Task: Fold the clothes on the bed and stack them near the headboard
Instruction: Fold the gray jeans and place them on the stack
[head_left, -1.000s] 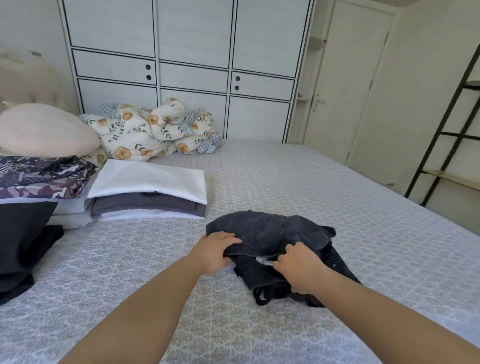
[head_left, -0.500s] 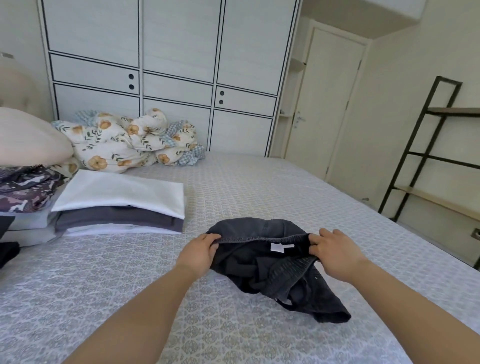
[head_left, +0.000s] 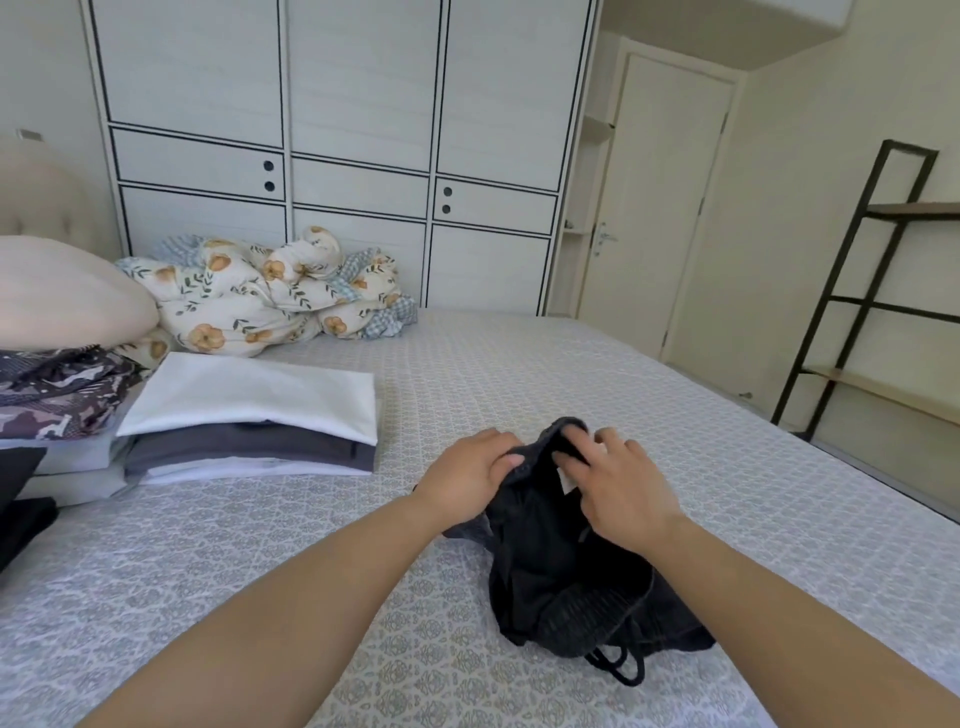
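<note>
A crumpled dark grey pair of shorts (head_left: 566, 582) lies on the bed in front of me, drawstring trailing at its near end. My left hand (head_left: 470, 475) grips the left part of its waistband. My right hand (head_left: 621, 488) holds the waistband's right part, fingers curled over the raised dark edge beside a small white label. The two hands are close together. A stack of folded clothes (head_left: 249, 421), white on top of dark grey and white, sits to the left near the headboard (head_left: 47, 202).
The bed's patterned grey sheet (head_left: 649, 395) stretches right and far. A floral quilt (head_left: 270, 291) is bunched at the far side by the white wardrobe (head_left: 337, 130). A pillow (head_left: 67, 296), patterned clothes (head_left: 57, 389) and black fabric (head_left: 21, 499) lie left. A black shelf frame (head_left: 857, 291) stands right.
My hands, spread wide on the waistband half a second ago, have come together, bunching the waistband upward. The camera view has shifted slightly right.
</note>
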